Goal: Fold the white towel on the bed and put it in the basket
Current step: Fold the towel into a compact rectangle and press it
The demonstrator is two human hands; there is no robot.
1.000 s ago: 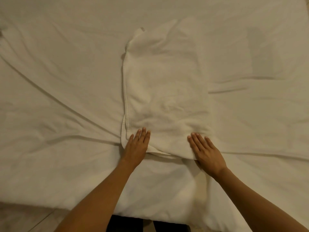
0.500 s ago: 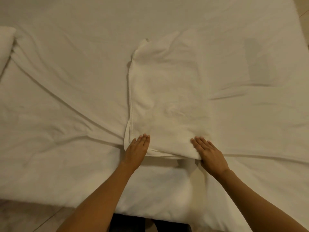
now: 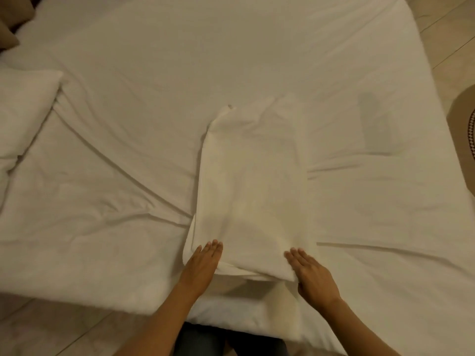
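White bed [image 3: 128,176], folded towel [image 3: 254,191] under left hand [image 3: 203,263], right hand [image 3: 312,276]

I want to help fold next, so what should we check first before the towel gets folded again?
1. Towel lies in a long strip on the bed: ok.
2. Left hand flat on the near left corner: ok.
3. Right hand flat at the near right corner: ok.
4. Far end smooth: not ok, it is rumpled.
5. Basket within reach: cannot tell, only a round woven edge shows at right.
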